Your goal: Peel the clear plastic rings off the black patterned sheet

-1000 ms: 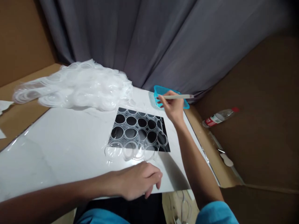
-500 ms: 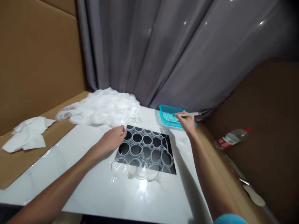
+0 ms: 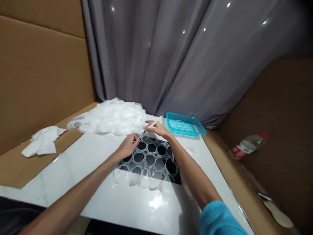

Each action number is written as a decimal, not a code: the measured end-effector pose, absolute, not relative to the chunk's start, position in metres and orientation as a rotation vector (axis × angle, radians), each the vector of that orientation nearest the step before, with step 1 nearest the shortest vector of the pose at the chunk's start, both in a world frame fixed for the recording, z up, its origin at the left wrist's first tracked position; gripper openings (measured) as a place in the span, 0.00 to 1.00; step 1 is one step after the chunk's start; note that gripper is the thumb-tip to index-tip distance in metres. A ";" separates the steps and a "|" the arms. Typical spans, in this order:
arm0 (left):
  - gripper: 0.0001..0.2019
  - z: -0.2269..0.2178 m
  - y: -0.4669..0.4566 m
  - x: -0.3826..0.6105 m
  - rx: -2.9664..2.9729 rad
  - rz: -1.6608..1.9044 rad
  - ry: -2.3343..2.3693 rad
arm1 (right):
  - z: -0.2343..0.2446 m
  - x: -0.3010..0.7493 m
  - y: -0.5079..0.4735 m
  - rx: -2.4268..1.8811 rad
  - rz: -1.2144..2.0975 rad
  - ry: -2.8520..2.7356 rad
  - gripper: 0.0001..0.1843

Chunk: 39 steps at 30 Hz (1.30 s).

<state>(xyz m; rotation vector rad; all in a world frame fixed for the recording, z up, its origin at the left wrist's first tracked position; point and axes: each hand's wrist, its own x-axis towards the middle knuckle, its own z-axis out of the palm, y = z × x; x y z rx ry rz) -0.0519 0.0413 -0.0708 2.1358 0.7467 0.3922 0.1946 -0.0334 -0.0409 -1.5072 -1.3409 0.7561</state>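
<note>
Angling over the black sheet (image 3: 150,160) from its right, the right hand (image 3: 158,130) pinches a white stick (image 3: 156,121) near the far edge; the left hand (image 3: 127,145) curls at the far-left corner, its grip's contents impossible to tell.

On the table (image 3: 66,169) before me lies a sheet (image 3: 178,179), with film (image 3: 156,181) on it and over its near edge; my left hand (image 3: 127,146) is at its far left corner, and my right hand (image 3: 158,129), with a pen (image 3: 154,123) between its fingers, is by its far edge. Behind the sheet, the plastic heap (image 3: 114,116) lies to the left and the basket (image 3: 184,132) to the right, the curtain (image 3: 137,49) behind both. Left of the table, tissue (image 3: 44,142) lies on cardboard (image 3: 14,168); right of it is a bottle (image 3: 246,147).
</note>
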 end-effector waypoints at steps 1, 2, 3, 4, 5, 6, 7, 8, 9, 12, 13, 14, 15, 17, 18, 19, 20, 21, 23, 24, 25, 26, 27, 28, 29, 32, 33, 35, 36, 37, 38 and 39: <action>0.17 -0.066 0.038 -0.053 2.107 0.427 0.708 | -0.036 0.189 -0.023 -1.479 0.803 -1.377 0.17; 0.17 -0.060 0.034 -0.054 2.078 0.452 0.662 | -0.031 0.183 -0.014 -1.447 0.858 -1.414 0.16; 0.17 -0.052 0.031 -0.056 2.054 0.465 0.611 | -0.026 0.178 -0.007 -1.411 0.921 -1.450 0.15; 0.17 -0.044 0.027 -0.058 2.036 0.468 0.556 | -0.020 0.173 -0.001 -1.375 0.986 -1.484 0.15; 0.16 -0.035 0.024 -0.061 2.025 0.467 0.499 | -0.014 0.170 0.003 -1.340 1.047 -1.511 0.16; 0.14 -0.025 0.020 -0.064 2.020 0.468 0.445 | -0.009 0.167 0.007 -1.311 1.098 -1.532 0.19; 0.12 -0.016 0.018 -0.067 2.017 0.474 0.398 | -0.003 0.164 0.008 -1.290 1.138 -1.545 0.21; 0.11 -0.006 0.015 -0.070 2.016 0.486 0.364 | 0.001 0.163 0.009 -1.276 1.166 -1.555 0.22; 0.10 0.003 0.013 -0.073 2.015 0.503 0.341 | 0.006 0.162 0.009 -1.269 1.182 -1.565 0.22; 0.09 0.031 0.011 -0.081 2.034 0.552 0.301 | 0.018 0.159 0.000 -1.260 1.167 -1.615 0.15; 0.09 0.041 0.011 -0.084 2.049 0.556 0.284 | 0.023 0.159 -0.004 -1.255 1.138 -1.637 0.12; 0.09 0.051 0.011 -0.087 2.068 0.549 0.262 | 0.029 0.158 -0.010 -1.247 1.100 -1.657 0.09; 0.09 0.062 0.011 -0.089 2.090 0.536 0.235 | 0.037 0.158 -0.016 -1.237 1.060 -1.672 0.07; 0.09 0.086 0.009 -0.094 2.143 0.547 0.177 | 0.056 0.157 -0.029 -1.209 0.991 -1.685 0.10; 0.09 0.098 0.009 -0.097 2.171 0.575 0.155 | 0.067 0.156 -0.037 -1.192 0.967 -1.683 0.13; 0.09 0.110 0.008 -0.099 2.199 0.611 0.146 | 0.080 0.156 -0.045 -1.172 0.947 -1.675 0.17; 0.08 0.123 0.008 -0.102 2.229 0.655 0.142 | 0.094 0.155 -0.053 -1.149 0.928 -1.664 0.21; 0.07 0.134 0.007 -0.104 2.259 0.698 0.139 | 0.108 0.153 -0.063 -1.123 0.909 -1.653 0.24; 0.08 0.157 0.006 -0.110 2.323 0.761 0.124 | 0.136 0.147 -0.084 -1.063 0.870 -1.631 0.29; 0.09 0.167 0.006 -0.112 2.351 0.777 0.110 | 0.149 0.143 -0.095 -1.029 0.859 -1.621 0.30; 0.12 0.178 0.004 -0.115 2.378 0.784 0.098 | 0.160 0.137 -0.107 -0.990 0.855 -1.609 0.30; 0.14 0.188 0.002 -0.119 2.411 0.772 0.094 | 0.170 0.131 -0.119 -0.950 0.853 -1.595 0.30; 0.15 0.198 0.000 -0.122 2.452 0.736 0.108 | 0.178 0.123 -0.132 -0.911 0.850 -1.576 0.30; 0.16 0.208 -0.003 -0.127 2.504 0.673 0.139 | 0.184 0.115 -0.145 -0.875 0.842 -1.552 0.30; 0.18 0.216 -0.007 -0.131 2.559 0.598 0.179 | 0.189 0.107 -0.158 -0.847 0.826 -1.519 0.31; 0.26 0.238 -0.020 -0.149 2.691 0.465 0.247 | 0.197 0.082 -0.195 -0.795 0.773 -1.398 0.32; 0.28 0.244 -0.025 -0.157 2.704 0.459 0.229 | 0.199 0.074 -0.206 -0.784 0.763 -1.363 0.32; 0.29 0.251 -0.037 -0.172 2.658 0.421 0.135 | 0.199 0.059 -0.227 -0.765 0.749 -1.317 0.33; 0.28 0.253 -0.042 -0.179 2.605 0.391 0.073 | 0.197 0.052 -0.237 -0.757 0.743 -1.303 0.33; 0.28 0.254 -0.048 -0.185 2.544 0.364 0.012 | 0.195 0.045 -0.246 -0.752 0.735 -1.289 0.33; 0.27 0.254 -0.052 -0.190 2.485 0.340 -0.044 | 0.192 0.038 -0.256 -0.749 0.725 -1.273 0.33; 0.26 0.253 -0.056 -0.193 2.429 0.329 -0.093 | 0.189 0.032 -0.265 -0.754 0.712 -1.253 0.34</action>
